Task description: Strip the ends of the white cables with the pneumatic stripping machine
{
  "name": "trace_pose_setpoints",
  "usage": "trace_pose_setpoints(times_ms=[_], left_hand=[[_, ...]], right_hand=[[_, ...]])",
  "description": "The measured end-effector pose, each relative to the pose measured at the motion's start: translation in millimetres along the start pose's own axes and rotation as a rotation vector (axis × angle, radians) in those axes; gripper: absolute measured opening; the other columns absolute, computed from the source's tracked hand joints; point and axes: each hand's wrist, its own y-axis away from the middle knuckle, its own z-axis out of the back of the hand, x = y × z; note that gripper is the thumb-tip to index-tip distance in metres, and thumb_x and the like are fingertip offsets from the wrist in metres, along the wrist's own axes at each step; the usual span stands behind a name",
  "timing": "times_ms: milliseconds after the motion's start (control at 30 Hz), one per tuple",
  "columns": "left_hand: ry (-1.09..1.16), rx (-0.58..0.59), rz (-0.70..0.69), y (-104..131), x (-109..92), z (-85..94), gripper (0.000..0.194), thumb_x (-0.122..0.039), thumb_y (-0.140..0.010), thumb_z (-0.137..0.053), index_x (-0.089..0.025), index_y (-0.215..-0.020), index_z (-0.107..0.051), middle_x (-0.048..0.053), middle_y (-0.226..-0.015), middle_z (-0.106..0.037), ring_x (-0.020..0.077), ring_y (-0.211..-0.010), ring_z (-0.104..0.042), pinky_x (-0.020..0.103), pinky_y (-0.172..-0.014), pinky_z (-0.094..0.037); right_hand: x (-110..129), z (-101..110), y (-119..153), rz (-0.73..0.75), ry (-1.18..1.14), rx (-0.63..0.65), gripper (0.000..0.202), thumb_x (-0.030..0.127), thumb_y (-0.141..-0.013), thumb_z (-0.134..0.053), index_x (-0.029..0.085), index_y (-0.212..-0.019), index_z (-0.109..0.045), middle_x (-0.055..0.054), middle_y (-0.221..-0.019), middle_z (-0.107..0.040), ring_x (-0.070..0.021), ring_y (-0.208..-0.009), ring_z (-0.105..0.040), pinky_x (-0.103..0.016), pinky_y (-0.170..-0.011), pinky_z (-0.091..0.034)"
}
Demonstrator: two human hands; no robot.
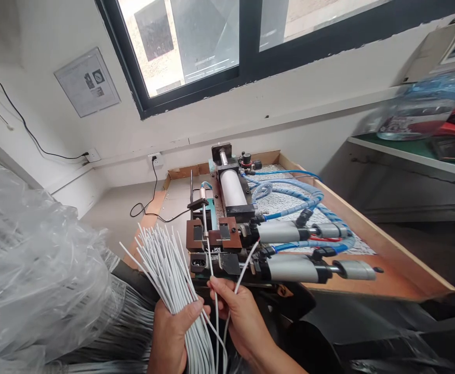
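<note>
My left hand [173, 330] is closed around a thick bundle of white cables [165, 275], their cut ends fanning upward. Just to its right, my right hand [245, 319] pinches a single white cable [211, 257] between thumb and fingers. That cable's far end reaches the jaws [212, 235] of a pneumatic machine [233, 189]. A second white cable [246, 265] passes through the right hand and curves up to the right, with a reddish tip in front of the lower cylinders. Below the hands, the loose cable lengths run out of the frame.
The machine stands in a shallow wooden tray [367, 223] with blue air hoses [290, 189] on its right. Plastic-wrapped cable bundles [36, 265] crowd the left side. A shelf [418, 156] with a plastic jar juts in at right. A black cord [155, 195] hangs from a wall socket.
</note>
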Motion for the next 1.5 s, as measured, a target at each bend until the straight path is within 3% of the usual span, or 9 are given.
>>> trace_pose_setpoints(times_ms=[200, 400, 600, 800, 933, 1100, 1200, 1333, 1500], left_hand=[[0.013, 0.019, -0.033, -1, 2, -1.4, 0.016, -0.012, -0.051, -0.07, -0.013, -0.063, -0.06, -0.001, -0.05, -0.061, 0.0132, -0.045, -0.056, 0.026, -0.048, -0.047], [-0.035, 0.112, -0.1, -2, 0, -2.4, 0.009, -0.011, -0.055, -0.067, -0.013, -0.062, -0.061, -0.001, -0.052, -0.061, 0.013, -0.048, -0.055, 0.026, -0.05, -0.045], [-0.088, 0.075, -0.063, 0, 0, 2.4, 0.01, -0.013, -0.057, -0.067, -0.012, -0.065, -0.061, 0.002, -0.058, -0.065, 0.0168, -0.055, -0.059, 0.029, -0.055, -0.047], [-0.03, -0.007, -0.038, -1, 3, 2.5, 0.015, -0.014, -0.056, -0.067, -0.012, -0.069, -0.06, 0.001, -0.056, -0.064, 0.0182, -0.052, -0.061, 0.031, -0.055, -0.049], [-0.03, 0.026, -0.06, -3, 3, 1.7, 0.016, -0.013, -0.056, -0.067, -0.012, -0.07, -0.06, 0.0, -0.055, -0.063, 0.0164, -0.051, -0.06, 0.029, -0.053, -0.048], [-0.044, 0.034, -0.073, 0, 2, 1.1, 0.021, -0.012, -0.054, -0.068, -0.013, -0.074, -0.062, 0.0, -0.06, -0.065, 0.0166, -0.053, -0.06, 0.028, -0.053, -0.048], [-0.055, 0.117, -0.101, 2, 3, 0.7, 0.017, -0.01, -0.056, -0.065, -0.012, -0.072, -0.063, 0.002, -0.062, -0.067, 0.0169, -0.054, -0.059, 0.03, -0.055, -0.047], [-0.068, 0.163, -0.107, 3, 7, 3.6, 0.015, -0.01, -0.057, -0.065, -0.011, -0.072, -0.064, 0.004, -0.064, -0.067, 0.0175, -0.059, -0.059, 0.029, -0.057, -0.047], [-0.071, 0.05, -0.038, 3, 11, 8.7, 0.016, -0.015, -0.056, -0.068, -0.01, -0.07, -0.061, 0.004, -0.06, -0.066, 0.0189, -0.057, -0.06, 0.032, -0.056, -0.048]], right_hand=[[1, -3, -3, -0.059, -0.073, 0.011, 0.024, 0.034, -0.058, -0.068, 0.012, -0.056, -0.059, 0.005, -0.046, -0.047, -0.0047, -0.038, -0.034, -0.018, -0.04, -0.027], [2, -8, 5, -0.111, -0.006, 0.258, 0.022, 0.032, -0.064, -0.064, 0.011, -0.059, -0.06, 0.004, -0.046, -0.044, -0.0046, -0.041, -0.036, -0.018, -0.042, -0.026], [0, -5, 12, 0.026, 0.078, 0.066, 0.026, 0.036, -0.061, -0.066, 0.012, -0.056, -0.057, 0.004, -0.044, -0.045, -0.0037, -0.038, -0.028, -0.019, -0.038, -0.014], [-2, 2, 8, 0.002, 0.076, 0.021, 0.025, 0.035, -0.062, -0.065, 0.011, -0.059, -0.06, 0.004, -0.045, -0.044, -0.0032, -0.038, -0.026, -0.018, -0.038, -0.013], [0, 1, 4, -0.018, 0.053, -0.008, 0.023, 0.033, -0.061, -0.065, 0.011, -0.056, -0.059, 0.005, -0.045, -0.044, -0.0028, -0.038, -0.029, -0.017, -0.037, -0.016], [5, -6, 4, -0.115, -0.047, 0.085, 0.023, 0.034, -0.059, -0.067, 0.013, -0.062, -0.06, 0.006, -0.046, -0.042, -0.005, -0.041, -0.036, -0.019, -0.043, -0.032], [5, -9, 5, -0.18, -0.047, 0.18, 0.025, 0.035, -0.058, -0.068, 0.012, -0.061, -0.058, 0.007, -0.044, -0.037, -0.0033, -0.038, -0.032, -0.016, -0.039, -0.026], [2, -7, 11, -0.035, 0.029, 0.137, 0.025, 0.035, -0.06, -0.067, 0.013, -0.06, -0.056, 0.006, -0.043, -0.041, -0.0032, -0.037, -0.033, -0.016, -0.037, -0.02], [-5, 4, 18, 0.048, 0.089, 0.093, 0.025, 0.035, -0.067, -0.061, 0.012, -0.059, -0.055, 0.002, -0.049, -0.049, -0.0033, -0.04, -0.036, -0.016, -0.038, -0.018]])
